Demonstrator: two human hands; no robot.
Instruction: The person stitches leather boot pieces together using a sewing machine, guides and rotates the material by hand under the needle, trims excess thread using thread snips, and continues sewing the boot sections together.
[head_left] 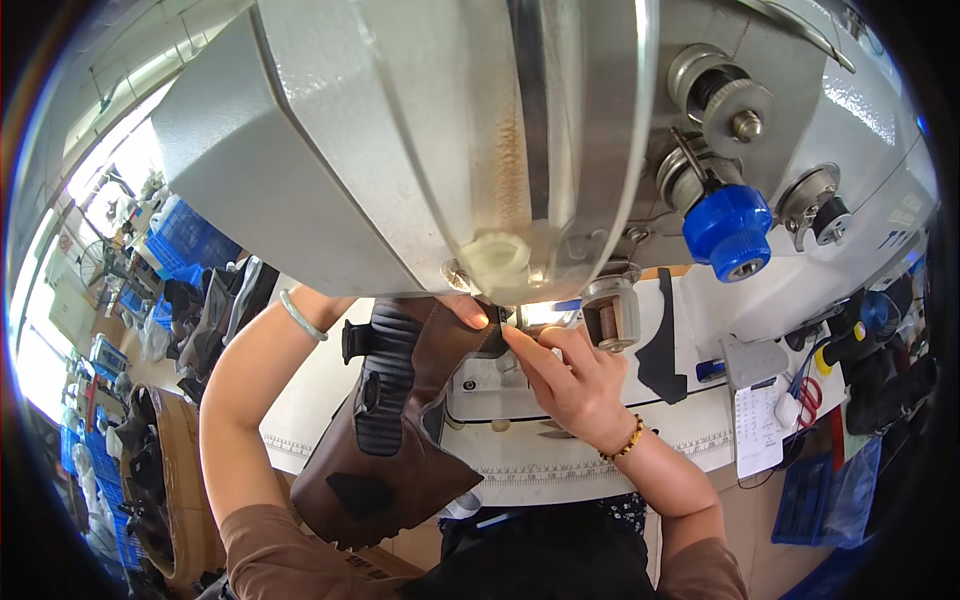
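— Overhead, what is seen in the head view?

— A grey sewing machine (420, 130) is seen filling the upper frame, with a blue knob (728, 230) at its right side. Beneath it, a brown leather boot upper (400, 430) is held against the needle area, hanging down over the white table edge (560, 462).

— How are the hands placed?

— The left hand (462, 308) is pressed on the leather's top edge; only its fingertips are visible under the machine head, so its grip cannot be told. The right hand (565, 375) is laid flat just beside it, its index finger stretched out and pressed onto the leather. A black leather piece (662, 350) is seen lying to the right.
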